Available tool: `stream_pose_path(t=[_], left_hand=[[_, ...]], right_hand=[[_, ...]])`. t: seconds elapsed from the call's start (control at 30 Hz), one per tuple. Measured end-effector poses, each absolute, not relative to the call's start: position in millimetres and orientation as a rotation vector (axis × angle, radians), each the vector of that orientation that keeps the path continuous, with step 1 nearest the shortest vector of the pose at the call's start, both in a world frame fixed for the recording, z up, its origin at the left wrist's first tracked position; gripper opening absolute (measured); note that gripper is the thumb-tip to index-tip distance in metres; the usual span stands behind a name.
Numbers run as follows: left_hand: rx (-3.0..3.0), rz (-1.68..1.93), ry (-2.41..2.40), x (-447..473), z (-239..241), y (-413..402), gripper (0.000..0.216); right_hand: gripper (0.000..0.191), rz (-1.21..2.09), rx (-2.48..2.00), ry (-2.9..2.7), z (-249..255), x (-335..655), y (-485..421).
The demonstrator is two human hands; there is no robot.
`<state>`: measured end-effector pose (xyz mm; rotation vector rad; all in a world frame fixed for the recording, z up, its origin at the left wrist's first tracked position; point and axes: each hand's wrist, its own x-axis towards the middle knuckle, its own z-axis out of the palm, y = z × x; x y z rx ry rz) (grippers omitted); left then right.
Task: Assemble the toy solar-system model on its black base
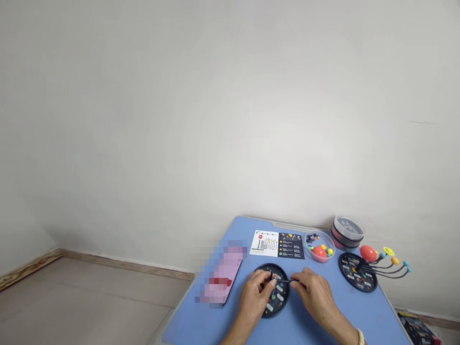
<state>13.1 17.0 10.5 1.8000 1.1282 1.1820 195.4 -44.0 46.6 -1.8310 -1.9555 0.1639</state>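
Between my two hands runs a thin black rod [283,281], held roughly level above a round black base [278,310] printed with coloured planets and white labels. My left hand [254,293] pinches the rod's left end, where a short dark upright piece shows by the fingertips. Thumb and fingers of my right hand [315,293] close on the other end, just past the base's right rim. How the rod meets the upright piece is hidden by my left fingers.
A printed instruction sheet [276,244] lies behind the base. Beside it, a clear tub [319,246] holds coloured balls and small dark parts. Stacked round containers [347,233] stand at the back; right of them is an assembled solar system model [359,273]. A pixelated phone [223,278] lies left.
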Motion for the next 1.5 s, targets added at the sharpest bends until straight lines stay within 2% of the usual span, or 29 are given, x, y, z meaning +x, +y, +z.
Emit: stream_pose_path(t=[0.33, 0.5, 0.7, 0.87, 1.13, 1.33, 1.5], left_hand=[[1.751, 1.173, 1.077, 9, 26, 17, 0.013], [1.683, 1.137, 1.016, 6, 35, 20, 0.023], [1.725, 1.137, 0.927, 4, 54, 19, 0.024], [1.947, 1.057, 0.826, 14, 62, 21, 0.017], [2.079, 1.031, 0.778, 20, 60, 26, 0.024], [2.105, 0.951, 0.764, 20, 59, 24, 0.027], [2.104, 0.906, 0.738, 18, 60, 25, 0.016]], right_hand=[[0.024, 0.251, -1.727, -1.912, 42, 192, -39], [0.03, 0.313, -1.625, -1.821, 37, 195, -36], [0.039, 0.355, -1.519, -1.722, 39, 193, -35], [0.037, 0.274, -1.494, -1.752, 39, 188, -36], [0.039, -0.001, -1.558, -1.859, 42, 200, -40], [0.032, -0.002, -1.573, -1.922, 42, 208, -44], [0.025, -0.039, -1.558, -2.044, 35, 204, -50]])
